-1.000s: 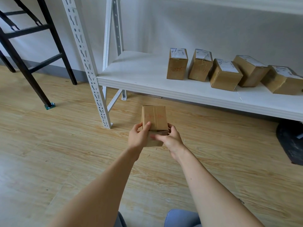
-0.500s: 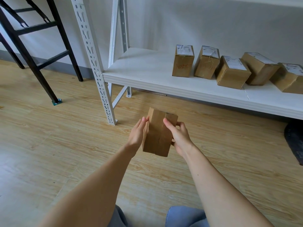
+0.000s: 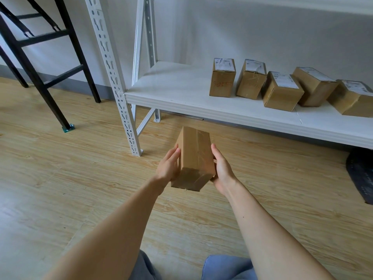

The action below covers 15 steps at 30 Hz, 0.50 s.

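Note:
I hold a small brown cardboard box [image 3: 194, 156] lengthwise over the wooden floor, its taped long face up and its near end tipped down toward me. My left hand [image 3: 167, 168] grips its left side and my right hand [image 3: 223, 170] grips its right side, thumb along the upper edge. The box hangs just in front of the low white shelf [image 3: 181, 93], below its front edge. Most of my fingers are hidden behind the box.
Several similar labelled boxes [image 3: 222, 77] stand in a row on the shelf's right half. A white perforated upright [image 3: 113, 73] stands left of my hands. A black metal frame [image 3: 40, 77] is at far left, a dark mat [image 3: 361, 174] at the right edge.
The box has been turned in my hands: the face with red writing no longer shows, and a plain taped side is up. My hands shifted from its near end to its two sides.

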Available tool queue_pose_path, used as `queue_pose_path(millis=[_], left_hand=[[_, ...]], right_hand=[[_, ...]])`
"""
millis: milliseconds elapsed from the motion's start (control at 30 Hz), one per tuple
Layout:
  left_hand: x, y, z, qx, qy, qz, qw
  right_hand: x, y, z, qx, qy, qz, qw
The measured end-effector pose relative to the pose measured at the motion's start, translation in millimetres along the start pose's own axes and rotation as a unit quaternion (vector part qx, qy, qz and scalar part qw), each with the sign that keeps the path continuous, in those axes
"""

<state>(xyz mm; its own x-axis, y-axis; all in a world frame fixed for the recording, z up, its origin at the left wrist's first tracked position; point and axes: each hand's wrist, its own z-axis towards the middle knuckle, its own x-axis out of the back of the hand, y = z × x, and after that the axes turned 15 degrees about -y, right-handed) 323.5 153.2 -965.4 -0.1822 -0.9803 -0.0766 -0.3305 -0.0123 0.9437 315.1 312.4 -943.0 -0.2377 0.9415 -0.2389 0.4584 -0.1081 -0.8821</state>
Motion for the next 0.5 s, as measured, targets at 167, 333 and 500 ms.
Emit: queue_pose_path(millis=[167,333,500], left_hand=[[8,-8,2,0.035,-0.002,-0.01,0.999],[8,-9,4,0.032,0.005,-0.082,0.996],[7,-6,2,0.045,0.015,-0.049,0.998]], right_hand=[[8,2,-1,0.019,-0.011,0.037,0.999],[15,5,1,0.022,-0.039,-0.012,0.999],[17,10,1,0.032,-0.078,-0.155,0.984]])
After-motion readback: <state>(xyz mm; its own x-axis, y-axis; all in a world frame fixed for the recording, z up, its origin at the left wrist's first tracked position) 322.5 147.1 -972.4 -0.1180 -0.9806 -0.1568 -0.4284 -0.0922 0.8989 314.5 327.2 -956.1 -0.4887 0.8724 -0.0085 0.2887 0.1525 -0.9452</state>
